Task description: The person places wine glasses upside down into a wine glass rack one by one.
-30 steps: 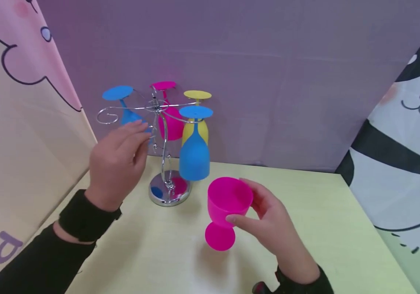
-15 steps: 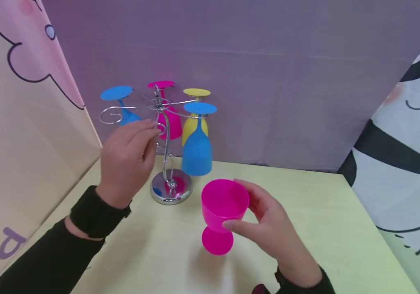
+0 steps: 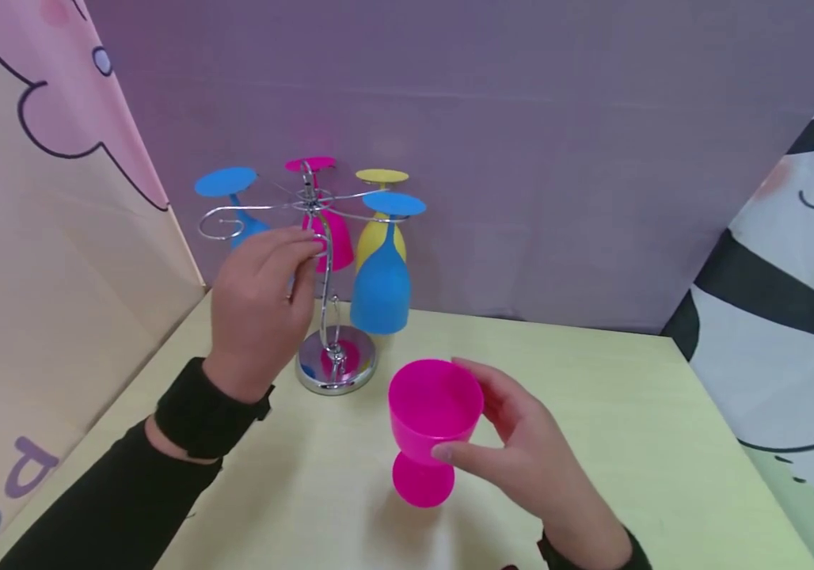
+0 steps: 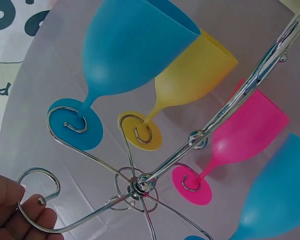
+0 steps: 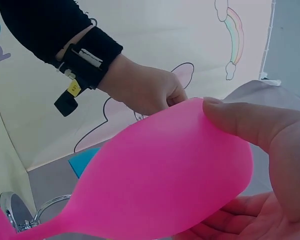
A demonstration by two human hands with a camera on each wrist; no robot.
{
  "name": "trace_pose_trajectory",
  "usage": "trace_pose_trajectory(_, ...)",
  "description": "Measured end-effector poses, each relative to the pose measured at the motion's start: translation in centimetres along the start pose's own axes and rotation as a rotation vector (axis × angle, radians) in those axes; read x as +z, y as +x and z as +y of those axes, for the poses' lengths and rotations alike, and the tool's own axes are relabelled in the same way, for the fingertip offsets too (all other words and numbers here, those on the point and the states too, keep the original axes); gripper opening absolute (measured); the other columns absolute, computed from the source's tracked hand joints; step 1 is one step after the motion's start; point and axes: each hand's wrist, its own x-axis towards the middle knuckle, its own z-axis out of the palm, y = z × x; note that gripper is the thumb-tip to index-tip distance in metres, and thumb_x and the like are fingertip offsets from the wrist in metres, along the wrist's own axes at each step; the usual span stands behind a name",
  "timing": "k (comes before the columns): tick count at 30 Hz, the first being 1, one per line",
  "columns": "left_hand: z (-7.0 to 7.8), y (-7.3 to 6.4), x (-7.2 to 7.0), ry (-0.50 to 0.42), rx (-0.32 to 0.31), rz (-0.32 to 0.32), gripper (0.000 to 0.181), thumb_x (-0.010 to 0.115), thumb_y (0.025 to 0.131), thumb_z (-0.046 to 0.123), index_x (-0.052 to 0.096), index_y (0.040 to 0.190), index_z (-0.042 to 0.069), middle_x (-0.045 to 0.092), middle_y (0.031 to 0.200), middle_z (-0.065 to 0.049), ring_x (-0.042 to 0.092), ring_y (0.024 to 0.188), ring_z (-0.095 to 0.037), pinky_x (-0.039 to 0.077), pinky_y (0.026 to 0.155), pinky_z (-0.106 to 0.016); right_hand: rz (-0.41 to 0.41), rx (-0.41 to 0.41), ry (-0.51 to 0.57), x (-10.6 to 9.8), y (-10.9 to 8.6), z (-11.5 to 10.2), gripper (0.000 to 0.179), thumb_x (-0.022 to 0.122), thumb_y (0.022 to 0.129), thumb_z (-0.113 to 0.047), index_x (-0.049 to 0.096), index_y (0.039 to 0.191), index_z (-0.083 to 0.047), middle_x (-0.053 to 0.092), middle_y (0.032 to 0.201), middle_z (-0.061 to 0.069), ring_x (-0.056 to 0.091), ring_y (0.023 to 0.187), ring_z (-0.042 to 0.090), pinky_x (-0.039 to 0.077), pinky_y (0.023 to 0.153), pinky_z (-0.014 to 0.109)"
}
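Observation:
My left hand (image 3: 257,317) is raised at the front of a chrome stemware rack (image 3: 336,368). In the left wrist view its fingertips pinch the curled end of one wire arm (image 4: 82,220), which carries no glass. My right hand (image 3: 521,455) grips a pink plastic wine glass (image 3: 428,408) round its bowl, mouth up, over the table. Upside down on the rack hang a blue wine glass (image 3: 382,289) at the right, a yellow one (image 4: 190,72) behind it, a pink one (image 4: 247,127) at the back and another blue one (image 3: 225,182) at the left, partly hidden by my hand.
The pale table (image 3: 592,412) meets a purple-grey cloth backdrop (image 3: 521,198) behind the rack. Printed cartoon panels stand at both sides, one with a panda (image 3: 792,301) on the right.
My left hand has moved right with the wire arm, and the rack has turned a little, its front blue glass swinging back. The pink glass in my right hand is slightly lower and further left.

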Motion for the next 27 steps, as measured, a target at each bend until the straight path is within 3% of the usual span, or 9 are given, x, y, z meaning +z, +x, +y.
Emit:
trace_pose_trajectory(12,0.1,0.2,-0.1,0.008,0.007,0.011,0.024,0.065,0.093,0.012,0.069,0.109,-0.005,0.07,0.11,-0.017,0.062,0.111,-0.028,0.053,0.095,-0.043,-0.013,0.011,0.001,0.4,0.1,0.3,0.076,0.087,0.071,-0.027,0.05,0.138,-0.024,0.057,0.131,-0.006,0.054,0.12,0.017,0.053,0.095,0.038)
trace_pose_trajectory(19,0.1,0.4,-0.4,0.026,0.029,-0.003,0.028,0.062,0.096,0.018,0.069,0.112,-0.004,0.07,0.112,-0.016,0.062,0.113,-0.027,0.052,0.097,-0.042,-0.001,0.0,0.008,0.2,0.1,0.3,0.075,0.087,0.072,-0.025,0.051,0.138,-0.023,0.057,0.131,-0.006,0.054,0.12,0.017,0.053,0.094,0.033)
trace_pose_trajectory(27,2.3,-0.9,-0.8,-0.087,0.096,0.179,0.032,0.063,0.093,0.022,0.07,0.108,-0.005,0.07,0.11,-0.017,0.063,0.11,-0.031,0.054,0.09,-0.05,0.016,0.02,-0.001,-0.1,0.1,0.5,0.075,0.087,0.072,-0.028,0.051,0.137,-0.024,0.057,0.13,-0.006,0.054,0.12,0.017,0.054,0.093,0.032)
